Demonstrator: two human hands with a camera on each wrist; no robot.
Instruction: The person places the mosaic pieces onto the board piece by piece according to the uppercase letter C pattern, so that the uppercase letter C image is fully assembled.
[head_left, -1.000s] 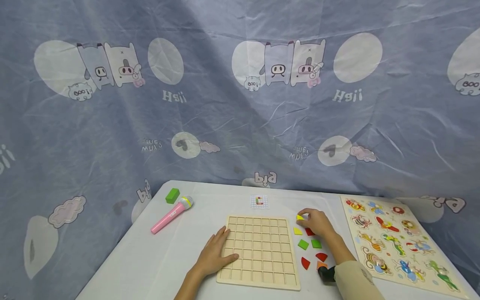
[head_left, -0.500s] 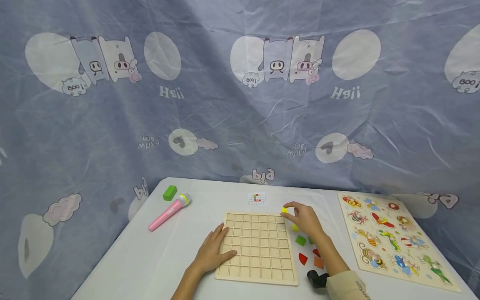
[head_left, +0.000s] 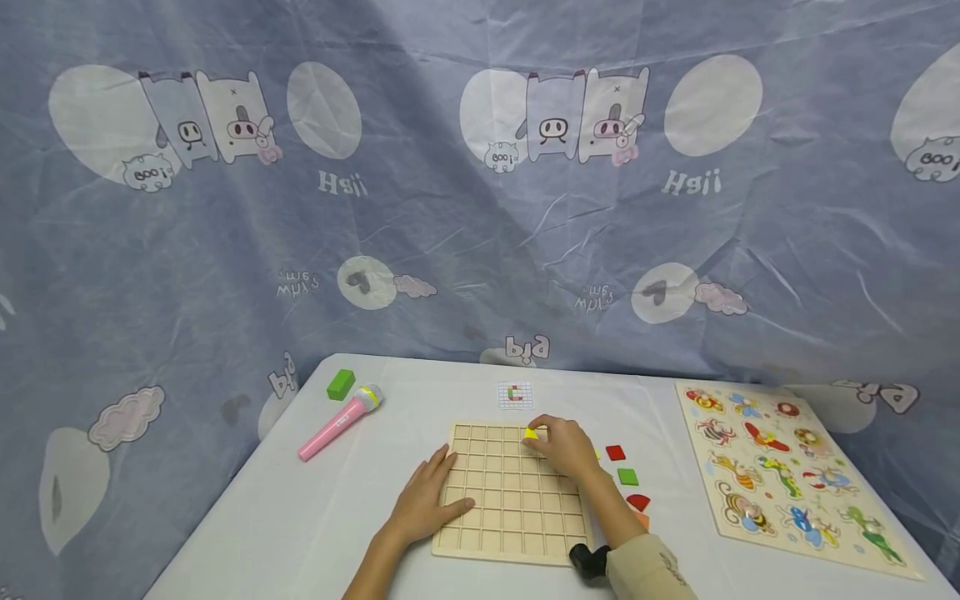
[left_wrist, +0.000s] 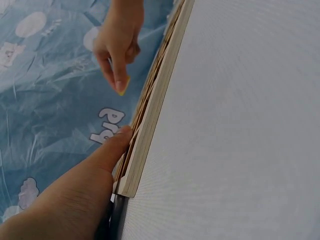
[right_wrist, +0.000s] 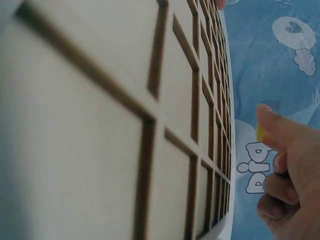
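Note:
A pale wooden board (head_left: 504, 521) with a grid of square recesses lies on the table. My right hand (head_left: 572, 450) is over its far right part, pinching a small yellow tile (head_left: 531, 433) between thumb and fingers. In the right wrist view the yellow tile (right_wrist: 260, 132) shows at the thumb tip, above the far rows of the grid. My left hand (head_left: 426, 498) rests on the board's left edge with fingers spread and thumb on top. The left wrist view shows that thumb (left_wrist: 112, 148) against the board's edge (left_wrist: 152, 110).
Loose tiles lie right of the board: a red square (head_left: 616, 452), a green one (head_left: 627, 477) and a red quarter-circle (head_left: 638, 502). A patterned card (head_left: 515, 395) lies behind it. A pink microphone (head_left: 337, 427) and green block (head_left: 341, 384) are left; an insect puzzle (head_left: 795, 483) is right.
My right hand has carried the yellow tile left, from the loose tiles to over the board's far part. The left hand stays on the board's edge.

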